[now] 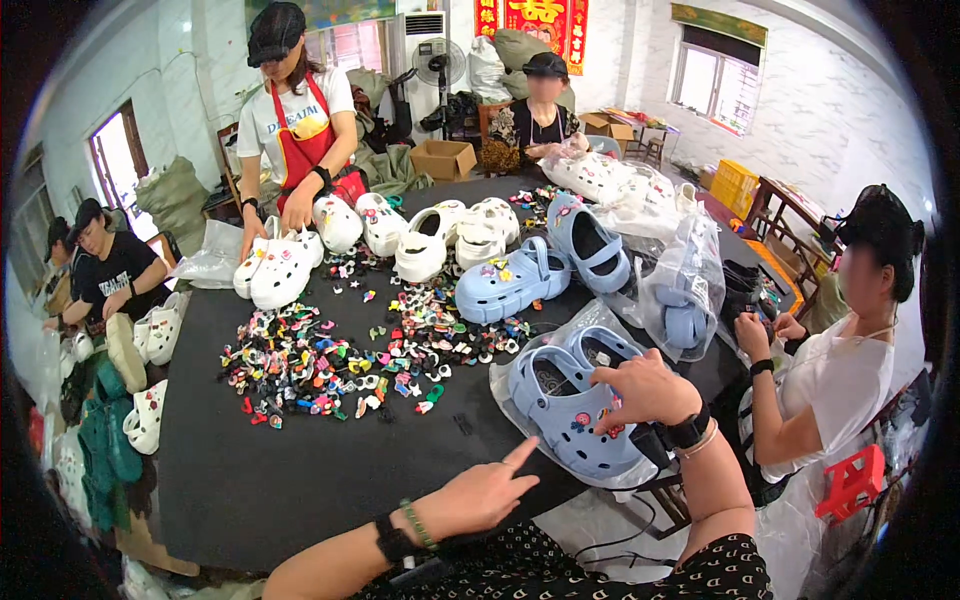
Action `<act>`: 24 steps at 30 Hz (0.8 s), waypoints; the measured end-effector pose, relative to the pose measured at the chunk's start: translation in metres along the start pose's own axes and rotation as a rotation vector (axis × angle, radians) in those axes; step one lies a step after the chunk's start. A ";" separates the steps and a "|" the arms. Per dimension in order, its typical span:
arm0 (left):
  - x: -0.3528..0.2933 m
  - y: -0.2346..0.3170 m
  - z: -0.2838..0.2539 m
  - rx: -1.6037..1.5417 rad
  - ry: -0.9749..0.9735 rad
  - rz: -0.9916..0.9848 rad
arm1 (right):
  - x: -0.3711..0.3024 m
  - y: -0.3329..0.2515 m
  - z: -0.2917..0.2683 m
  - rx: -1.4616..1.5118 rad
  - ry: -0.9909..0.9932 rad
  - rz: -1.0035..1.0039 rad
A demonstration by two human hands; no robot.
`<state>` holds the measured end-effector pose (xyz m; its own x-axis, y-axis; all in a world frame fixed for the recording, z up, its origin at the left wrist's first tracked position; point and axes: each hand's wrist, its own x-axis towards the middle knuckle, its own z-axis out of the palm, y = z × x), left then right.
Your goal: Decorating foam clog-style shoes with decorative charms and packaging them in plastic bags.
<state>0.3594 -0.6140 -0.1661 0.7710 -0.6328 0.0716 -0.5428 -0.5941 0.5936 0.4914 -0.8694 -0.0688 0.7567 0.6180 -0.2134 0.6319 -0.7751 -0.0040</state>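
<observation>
A pair of light blue clogs (568, 400) lies on a clear plastic bag (503, 385) at the table's near right edge. Small colourful charms (608, 415) sit on the toe of the nearer clog. My right hand (650, 392) arches over that clog, its thumb and fingers curled against the upper. Left of the clogs, my left hand (485, 497) is above the black table, index finger stretched toward them and the other fingers loosely bent. I see nothing in it. Both wrists wear dark bands.
Loose charms (310, 365) are heaped mid-table. Behind them stand white clogs (420, 245) and more blue clogs (515, 280); a bagged pair (685, 290) is farther right. Co-workers stand or sit around the table (300, 490). A red stool (852, 482) is at the right.
</observation>
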 end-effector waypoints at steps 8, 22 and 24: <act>0.038 -0.023 0.045 0.211 0.220 0.200 | -0.010 0.018 0.027 0.048 0.261 -0.066; 0.040 -0.023 0.051 0.183 0.420 0.161 | -0.098 0.018 -0.006 0.199 0.512 0.152; 0.020 -0.024 0.038 0.201 0.607 0.145 | -0.102 0.019 -0.001 0.328 0.639 0.200</act>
<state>0.3753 -0.6317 -0.2089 0.7041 -0.3559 0.6144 -0.6619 -0.6422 0.3865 0.4269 -0.9472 -0.0462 0.8654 0.3391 0.3688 0.4647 -0.8186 -0.3377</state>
